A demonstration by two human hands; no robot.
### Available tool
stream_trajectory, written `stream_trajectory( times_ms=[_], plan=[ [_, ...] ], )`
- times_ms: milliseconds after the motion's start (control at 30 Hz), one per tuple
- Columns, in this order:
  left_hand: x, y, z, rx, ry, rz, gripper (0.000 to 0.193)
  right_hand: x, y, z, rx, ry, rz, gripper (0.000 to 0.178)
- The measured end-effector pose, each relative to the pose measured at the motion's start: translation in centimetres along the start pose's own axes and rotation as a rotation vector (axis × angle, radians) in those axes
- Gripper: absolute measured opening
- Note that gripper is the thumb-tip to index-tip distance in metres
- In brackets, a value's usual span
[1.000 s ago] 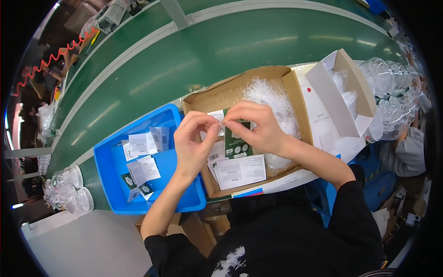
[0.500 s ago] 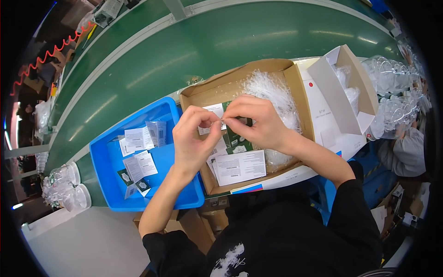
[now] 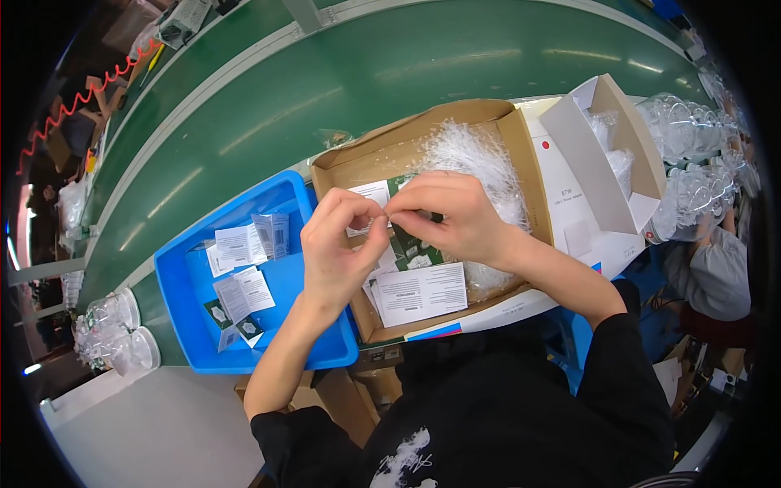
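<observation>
Over the open cardboard tray (image 3: 358,154), my left hand (image 3: 338,248) and my right hand (image 3: 455,213) meet fingertip to fingertip, both closed in a pinch. What they hold between them is too small to make out. Below them in the tray lie printed white cards (image 3: 421,294) and a dark green card (image 3: 421,250), partly hidden by my hands. A heap of thin white plastic strands (image 3: 476,159) fills the tray's right side.
Left of the tray stands a blue plastic bin (image 3: 175,317) with several tagged cards (image 3: 244,294). A white carton (image 3: 602,154) holding clear plastic bags sits at right. Clear jars (image 3: 691,126) stand beyond it, near another person's grey sleeve (image 3: 714,272). More jars (image 3: 122,329) are at far left.
Both hands stay pinched together at nearly the same spot, with only a slight shift of the fingers. The whole view has drifted a little; the cards and bin look unchanged.
</observation>
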State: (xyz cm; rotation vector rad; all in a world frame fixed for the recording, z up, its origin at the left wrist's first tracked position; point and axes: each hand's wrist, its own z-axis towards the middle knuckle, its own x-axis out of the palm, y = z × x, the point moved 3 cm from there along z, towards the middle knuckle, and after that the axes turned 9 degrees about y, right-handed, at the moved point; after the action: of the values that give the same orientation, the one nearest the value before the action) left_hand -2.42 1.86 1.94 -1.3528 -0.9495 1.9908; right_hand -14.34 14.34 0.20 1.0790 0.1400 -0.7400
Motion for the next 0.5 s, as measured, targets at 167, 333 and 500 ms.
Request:
stream_trajectory(
  times_ms=[167,333,500],
  plan=[
    [0.2,0.2,0.0,-0.008,0.024,-0.035,0.010,-0.2,0.1,0.0,-0.009,-0.026,0.012,0.013],
    [0.4,1.2,-0.2,-0.119,0.028,-0.156,0.008,-0.2,-0.6,-0.3,-0.003,0.018,0.013,0.013],
    [-1.1,0.4,0.0,-0.107,0.004,-0.136,0.009,-0.9,0.2,0.6,0.060,0.073,0.060,0.014]
  ],
)
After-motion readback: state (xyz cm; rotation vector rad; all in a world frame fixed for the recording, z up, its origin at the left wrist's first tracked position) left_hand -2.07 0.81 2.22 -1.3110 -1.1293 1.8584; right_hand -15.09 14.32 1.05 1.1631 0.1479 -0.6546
